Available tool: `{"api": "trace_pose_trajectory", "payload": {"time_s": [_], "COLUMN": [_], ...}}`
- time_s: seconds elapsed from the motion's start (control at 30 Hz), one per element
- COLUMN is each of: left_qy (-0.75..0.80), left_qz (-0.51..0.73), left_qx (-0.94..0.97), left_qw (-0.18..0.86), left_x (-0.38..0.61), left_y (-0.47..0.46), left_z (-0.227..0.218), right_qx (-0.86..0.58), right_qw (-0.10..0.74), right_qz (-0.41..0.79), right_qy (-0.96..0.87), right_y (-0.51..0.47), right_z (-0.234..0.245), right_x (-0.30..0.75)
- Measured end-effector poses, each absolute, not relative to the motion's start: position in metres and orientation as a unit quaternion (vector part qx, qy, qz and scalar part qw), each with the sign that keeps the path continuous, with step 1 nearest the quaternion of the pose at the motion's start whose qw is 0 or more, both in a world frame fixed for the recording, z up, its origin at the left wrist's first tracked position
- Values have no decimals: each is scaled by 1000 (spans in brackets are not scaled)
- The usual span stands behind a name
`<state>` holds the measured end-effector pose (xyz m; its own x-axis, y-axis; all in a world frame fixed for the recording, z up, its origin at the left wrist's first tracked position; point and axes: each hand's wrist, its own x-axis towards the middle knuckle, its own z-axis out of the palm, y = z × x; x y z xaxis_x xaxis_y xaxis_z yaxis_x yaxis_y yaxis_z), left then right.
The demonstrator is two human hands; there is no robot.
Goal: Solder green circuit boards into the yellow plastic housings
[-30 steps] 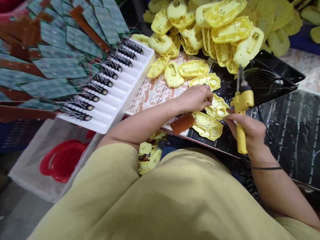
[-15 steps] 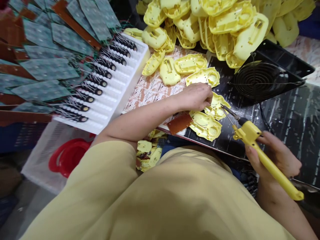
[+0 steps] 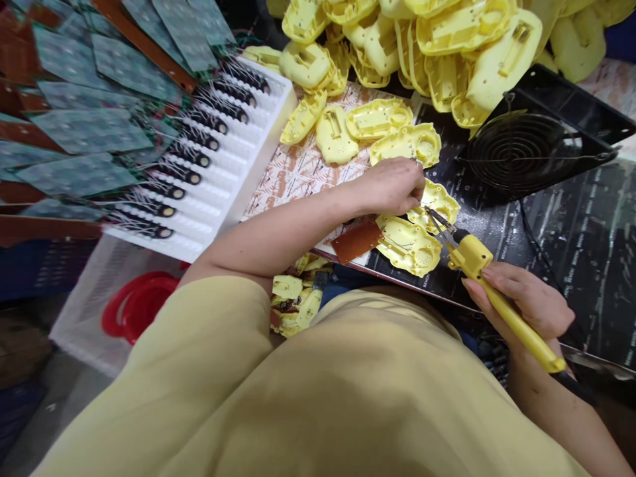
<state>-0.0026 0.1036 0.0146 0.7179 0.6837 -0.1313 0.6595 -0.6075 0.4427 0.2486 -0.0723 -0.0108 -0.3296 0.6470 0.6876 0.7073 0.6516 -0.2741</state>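
My right hand [image 3: 527, 301] is closed round the handle of a yellow soldering iron [image 3: 489, 288]. Its metal tip points up and left at a yellow plastic shell [image 3: 437, 202] on the bench. My left hand [image 3: 392, 185] rests curled over the left edge of that shell, fingers pinched on something I cannot make out. A second yellow shell [image 3: 410, 246] lies just in front, with a brown circuit board [image 3: 356, 241] at its left.
A big heap of yellow shells [image 3: 437, 46] fills the back. A black fan [image 3: 521, 156] sits at the right. A white tray [image 3: 233, 159] of black parts and green boards [image 3: 84, 132] lies left. Red rings [image 3: 134, 308] lie in a bin below.
The soldering iron went from upright to slanted, swung out right, then came back in so its tip is at the shell. My left hand stayed on the shell.
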Motion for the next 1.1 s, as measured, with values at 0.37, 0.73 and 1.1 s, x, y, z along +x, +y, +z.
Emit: {"api": "trace_pose_trajectory", "payload": {"time_s": [0.37,0.73,1.1], "left_qy": [379,390,382], "left_qz": [39,42,37], "left_qx": [892,875,889], "left_qw": [244,283,250], "left_x": [-1,-6,-3], "left_y": [106,111,113], "left_z": [8,9,5], "right_qx": [-413,-418,-419], "right_qw": [355,380,413], "right_qz": [-13,-12,-15], "right_qy": [-839,-825,-809], "right_y": [-80,-77,-75], "right_z": [-12,4,-8], "right_x": [264,259,255]}}
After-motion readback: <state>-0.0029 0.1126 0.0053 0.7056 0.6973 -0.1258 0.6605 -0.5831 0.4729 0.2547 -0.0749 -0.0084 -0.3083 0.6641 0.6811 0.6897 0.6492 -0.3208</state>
